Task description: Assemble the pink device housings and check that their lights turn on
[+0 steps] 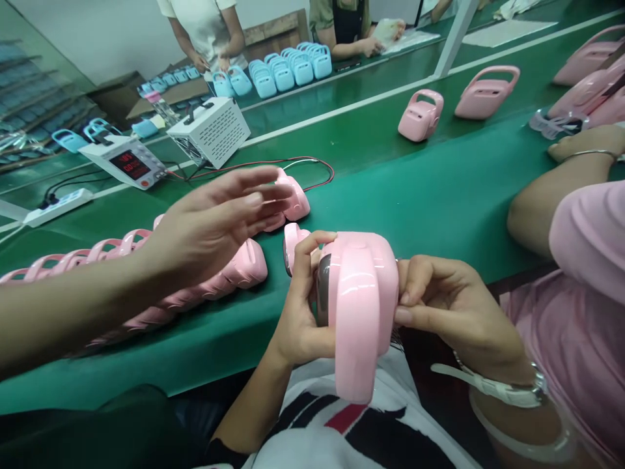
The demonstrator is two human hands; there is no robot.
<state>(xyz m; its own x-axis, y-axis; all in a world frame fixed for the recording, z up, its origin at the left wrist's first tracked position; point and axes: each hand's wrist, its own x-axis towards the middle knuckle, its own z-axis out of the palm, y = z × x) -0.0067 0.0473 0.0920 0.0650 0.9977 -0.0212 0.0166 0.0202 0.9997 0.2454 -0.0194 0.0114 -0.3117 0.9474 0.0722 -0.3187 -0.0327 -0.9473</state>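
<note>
My left hand (305,316) grips a glossy pink plastic device (359,293) with a thick loop handle and a dark panel on its left side. The device is raised over my lap, its handle towards me. My right hand (449,306), with a white watch on the wrist, is pinched against the device's right side. What its fingertips hold, if anything, is hidden. Just behind my left hand lies another small pink part (294,247) on the green table. A co-worker's hand (215,218) reaches in from the left above a row of pink devices (244,267).
Two white power supply units (212,133) stand at the back left, with a red and black cable (312,169). A power strip (58,207) lies beyond. More pink devices (488,94) stand back right. A pink-sleeved co-worker (586,215) sits close right. Blue devices (288,68) line the far bench.
</note>
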